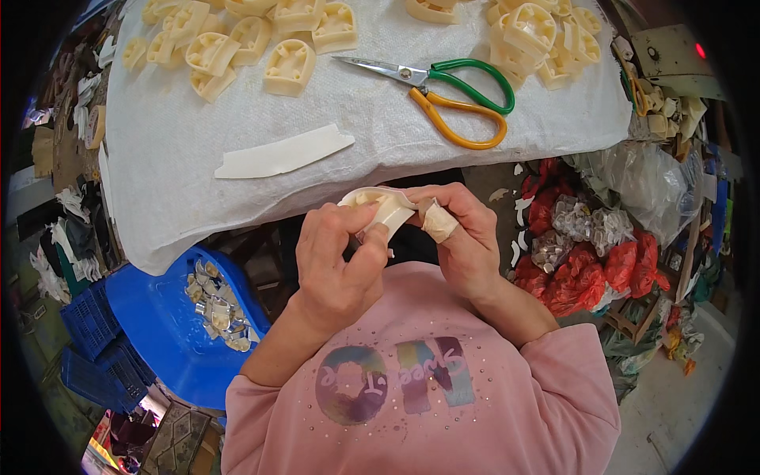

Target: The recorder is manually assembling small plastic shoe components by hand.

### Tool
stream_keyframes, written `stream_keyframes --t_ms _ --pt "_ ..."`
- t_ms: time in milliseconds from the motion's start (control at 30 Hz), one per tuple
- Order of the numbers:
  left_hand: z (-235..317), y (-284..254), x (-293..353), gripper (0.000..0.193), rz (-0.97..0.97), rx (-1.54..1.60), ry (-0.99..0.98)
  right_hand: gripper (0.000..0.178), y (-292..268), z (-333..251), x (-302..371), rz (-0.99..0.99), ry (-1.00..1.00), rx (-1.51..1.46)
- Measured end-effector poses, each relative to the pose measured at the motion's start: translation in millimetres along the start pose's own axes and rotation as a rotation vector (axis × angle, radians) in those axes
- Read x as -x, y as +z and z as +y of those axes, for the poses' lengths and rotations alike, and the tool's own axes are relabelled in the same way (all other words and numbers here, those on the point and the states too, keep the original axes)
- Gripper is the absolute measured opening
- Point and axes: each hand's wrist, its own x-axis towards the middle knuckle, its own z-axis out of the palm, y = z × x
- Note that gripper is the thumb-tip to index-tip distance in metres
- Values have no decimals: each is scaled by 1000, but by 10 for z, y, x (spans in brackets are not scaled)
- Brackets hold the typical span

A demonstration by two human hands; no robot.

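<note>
A: In the head view, where's the cream molded piece (391, 212)?

B: Between the person's hands, just off the middle of the near edge of the cloth-covered worktop (182, 142).

A: How is it gripped?

B: The left hand (336, 257) pinches it from the left, thumb against fingers. The right hand (465, 231) grasps its right end; a pale wrapping (437, 222) covers what looks like the thumb. A thin layer seems to follow the outer rim there; how firmly it sits, I can't tell.

A: How will it handle?

B: Light and stiff, I'd judge, like hollow plastic. The smooth wall might slip under fingertips, but it hardly looks fragile. That layer is probably softer and could shift.

A: Best hold?

B: The thick side wall, thumb inside the hollow, fingers outside. Similar pieces (289, 67) heaped toward the worktop's far edge show such hollows.

A: And the white strip (285, 154)?

B: Left of middle, close to the near edge. Likely thin and bendy: lift it by one end.
</note>
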Motion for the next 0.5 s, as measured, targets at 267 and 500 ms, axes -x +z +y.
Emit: stream_keyframes --t_ms 267,500 --pt "22 26 -42 23 -53 -66 -39 25 -23 -176 -131 -151 -55 538" --pt "-35 -33 31 11 -4 263 -349 34 -250 -179 -313 -189 212 16"
